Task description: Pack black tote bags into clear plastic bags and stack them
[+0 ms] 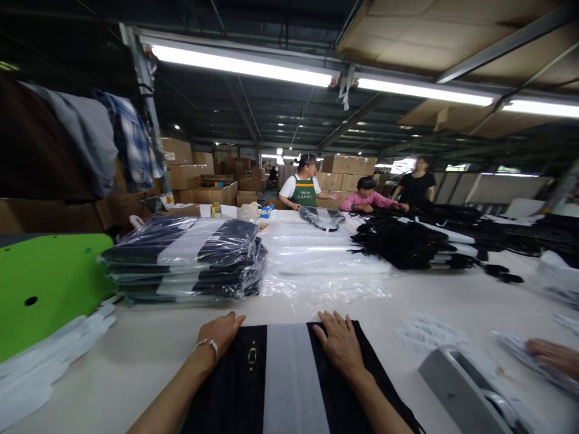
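Before me on the table lies a flat, folded black cloth piece (246, 386) with a small gold buckle fitting. A pale grey-white strip (294, 377) runs down its middle. At the far left corner, my left hand (221, 334), with bangles at the wrist, curls its fingers around the edge; part of them is hidden. My right hand (339, 346) rests flat on the far right part of the cloth, fingers spread. Just beyond are clear plastic bags (325, 265), laid in a pile.
Left of the bags stands a stack of bagged dark cloth pieces (194, 253). A green panel (54, 283) borders the left side. Black fringed goods (416, 241) lie at right, with a grey device (465, 392) nearer. Another person's hand (554, 355) is at far right; co-workers (303, 190) are across the table.
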`<action>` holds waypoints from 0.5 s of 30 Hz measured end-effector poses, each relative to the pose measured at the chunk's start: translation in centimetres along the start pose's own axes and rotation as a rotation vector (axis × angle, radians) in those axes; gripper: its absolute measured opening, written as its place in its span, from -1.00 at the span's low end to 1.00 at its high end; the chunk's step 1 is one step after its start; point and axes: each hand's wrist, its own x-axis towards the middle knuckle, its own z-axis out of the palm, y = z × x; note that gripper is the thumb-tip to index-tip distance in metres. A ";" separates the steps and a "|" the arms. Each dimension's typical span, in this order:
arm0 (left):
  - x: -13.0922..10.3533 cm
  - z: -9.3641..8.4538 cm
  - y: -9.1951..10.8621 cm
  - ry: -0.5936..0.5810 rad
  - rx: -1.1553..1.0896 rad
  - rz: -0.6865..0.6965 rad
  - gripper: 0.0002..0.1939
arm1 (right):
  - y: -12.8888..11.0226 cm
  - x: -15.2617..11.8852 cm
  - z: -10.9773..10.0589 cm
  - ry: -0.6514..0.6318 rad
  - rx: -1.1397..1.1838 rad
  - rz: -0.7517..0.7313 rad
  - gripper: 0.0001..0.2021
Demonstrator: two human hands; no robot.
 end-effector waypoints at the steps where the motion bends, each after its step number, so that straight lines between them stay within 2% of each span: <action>1: -0.2 0.0 0.1 0.007 0.023 0.016 -0.42 | -0.1 -0.1 -0.1 0.008 0.021 0.005 -0.46; 4: -0.6 -0.1 0.0 0.064 0.180 0.111 -0.52 | -0.2 -0.2 -0.1 0.051 0.081 0.015 -0.49; 7: -0.4 -0.3 0.0 0.191 0.349 0.142 -0.53 | -0.1 -0.3 0.2 0.098 0.123 0.023 -0.48; 10: -0.3 -0.2 0.2 0.252 0.342 0.241 -0.51 | 0.0 -0.3 0.5 0.119 0.156 0.027 -0.48; 12: -0.2 0.8 0.1 0.236 0.265 0.303 -0.48 | -0.1 -0.3 0.4 0.128 0.177 0.029 -0.48; 15: 0.6 3.4 -0.9 0.096 0.169 0.292 -0.42 | -0.2 -0.3 0.0 0.125 0.204 0.041 -0.47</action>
